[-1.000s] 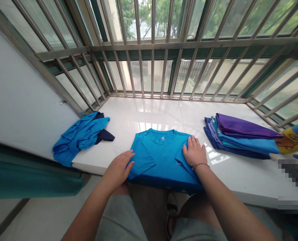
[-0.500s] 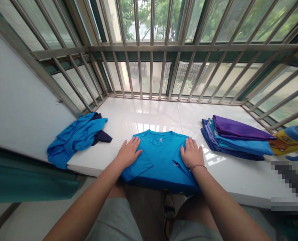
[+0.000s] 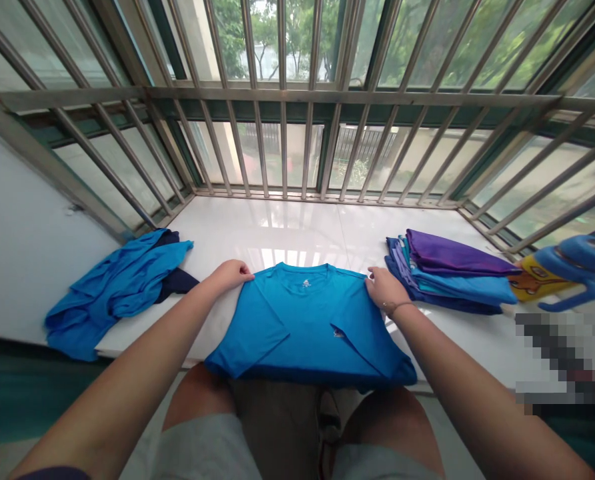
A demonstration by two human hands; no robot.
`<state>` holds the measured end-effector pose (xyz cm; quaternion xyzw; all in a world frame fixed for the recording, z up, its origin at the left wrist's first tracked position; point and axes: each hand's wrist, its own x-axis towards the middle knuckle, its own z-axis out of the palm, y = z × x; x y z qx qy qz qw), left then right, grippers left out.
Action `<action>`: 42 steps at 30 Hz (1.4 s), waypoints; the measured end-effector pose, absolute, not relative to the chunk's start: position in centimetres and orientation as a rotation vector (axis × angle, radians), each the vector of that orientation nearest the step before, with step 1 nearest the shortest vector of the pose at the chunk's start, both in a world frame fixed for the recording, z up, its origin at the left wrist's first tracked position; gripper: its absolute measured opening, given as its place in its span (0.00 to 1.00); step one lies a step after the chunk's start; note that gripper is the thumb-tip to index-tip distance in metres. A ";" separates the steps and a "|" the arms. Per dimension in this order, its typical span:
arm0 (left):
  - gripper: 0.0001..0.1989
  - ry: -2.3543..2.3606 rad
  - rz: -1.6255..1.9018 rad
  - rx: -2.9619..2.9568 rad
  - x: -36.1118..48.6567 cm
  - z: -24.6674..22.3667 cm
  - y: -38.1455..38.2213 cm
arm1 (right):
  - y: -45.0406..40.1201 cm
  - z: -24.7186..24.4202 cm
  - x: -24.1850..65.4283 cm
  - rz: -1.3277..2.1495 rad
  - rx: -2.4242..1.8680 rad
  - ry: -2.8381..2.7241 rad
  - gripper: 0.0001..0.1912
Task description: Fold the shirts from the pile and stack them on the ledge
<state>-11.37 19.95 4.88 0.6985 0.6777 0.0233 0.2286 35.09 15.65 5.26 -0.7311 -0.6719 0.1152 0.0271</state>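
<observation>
- A bright blue T-shirt lies flat on the white sill, collar towards the window bars, its lower hem hanging over the near edge above the person's knees.
- The sleeves look folded in across the front, so the shirt makes a rough rectangle.
- The left hand is curled on the shirt's left shoulder corner, fingers closed on the cloth edge.
- The right hand sits at the right shoulder corner, fingers bent on the edge; it appears to pinch the cloth, though the grip itself is partly hidden. A thin bracelet circles that wrist.
- To the right, just beside the right hand, a stack of folded clothes has a purple piece on top and blue ones below.
- Past the stack lies a yellow printed item with blue hangers over it.
- To the left, well apart from the shirt, a loose heap of blue and navy garments drapes over the sill's corner.
</observation>
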 end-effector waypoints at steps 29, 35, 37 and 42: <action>0.16 1.757 0.250 1.910 -10.8 7.1 29.3 | 26.4 6.2 38.9 0.406 -2.171 -1.952 0.08; 0.11 1.939 0.468 1.989 -8.3 11.2 35.1 | 30.9 9.8 39.0 0.204 -2.141 -1.751 0.10; 0.09 1.940 0.616 2.044 -8.4 12.7 34.8 | 30.5 11.2 39.2 0.177 -2.028 -1.679 0.10; 0.13 1.743 0.883 2.251 -11.0 13.7 26.6 | 22.7 12.5 40.5 0.021 -1.703 -1.711 0.17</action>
